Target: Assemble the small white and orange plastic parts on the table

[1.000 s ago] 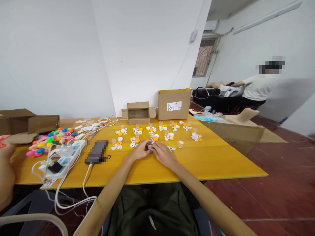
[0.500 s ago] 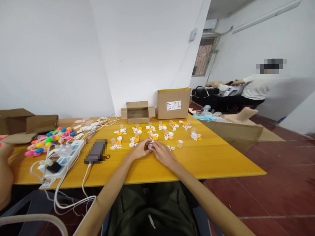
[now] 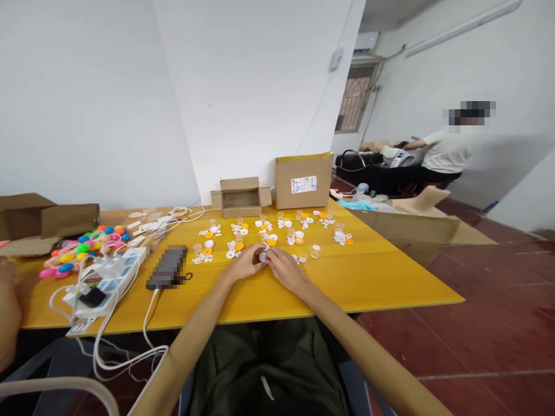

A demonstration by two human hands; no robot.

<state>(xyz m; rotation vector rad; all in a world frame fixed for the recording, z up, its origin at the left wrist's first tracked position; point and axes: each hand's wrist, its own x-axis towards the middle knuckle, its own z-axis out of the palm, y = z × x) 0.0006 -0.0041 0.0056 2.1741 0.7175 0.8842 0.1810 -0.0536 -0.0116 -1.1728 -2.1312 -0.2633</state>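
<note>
My left hand (image 3: 245,263) is closed around a small clear plastic cup (image 3: 262,257), low over the table's middle. From the other side, my right hand (image 3: 285,269) has its fingers closed on the same cup at its rim. Fingers hide most of the cup, so its contents cannot be made out. Behind and beside my hands lie several small groups of parts: orange rings (image 3: 239,246), white discs (image 3: 230,254), little white pieces with dark marks (image 3: 202,258) and clear cups. To the right of my right hand stands another clear cup (image 3: 314,254).
A phone (image 3: 168,267) on a cable and a white power strip (image 3: 110,280) lie left, near a heap of colourful balls (image 3: 82,248). An open small carton (image 3: 241,199) and a closed box (image 3: 302,182) stand at the back. Another person's arm (image 3: 8,312) shows far left; a person (image 3: 448,153) sits far right.
The whole view has shifted slightly, with the scene moving a little left. Both hands stay at the clear cup, with only slight finger movement.
</note>
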